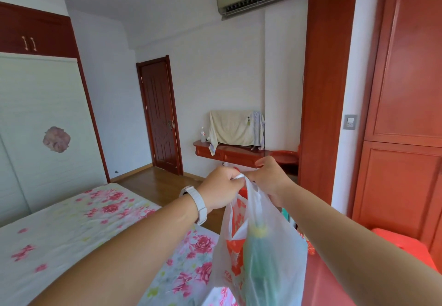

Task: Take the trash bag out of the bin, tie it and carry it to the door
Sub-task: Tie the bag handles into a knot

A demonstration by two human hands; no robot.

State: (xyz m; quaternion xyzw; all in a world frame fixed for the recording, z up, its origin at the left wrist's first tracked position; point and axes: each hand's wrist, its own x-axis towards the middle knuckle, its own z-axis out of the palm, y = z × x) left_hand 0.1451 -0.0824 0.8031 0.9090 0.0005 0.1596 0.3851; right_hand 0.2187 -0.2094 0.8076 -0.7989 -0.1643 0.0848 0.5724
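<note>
A thin white plastic trash bag point(275, 241) with red print hangs in the air in front of me, with a green bottle and other rubbish showing through it. My left hand point(221, 189), with a white watch on its wrist, pinches the bag's handles at the top. My right hand point(269, 179) grips the same bunched handles from the other side, touching the left. A dark brown door point(161, 116) stands closed at the far end of the room. The bin is not in view.
A bed point(79, 231) with a flowered sheet fills the lower left. A wooden floor strip point(162, 183) leads past it to the door. A wall shelf point(229, 152) with a cloth-covered television hangs ahead. Red cabinets point(401, 114) stand on the right, a wardrobe point(40, 124) on the left.
</note>
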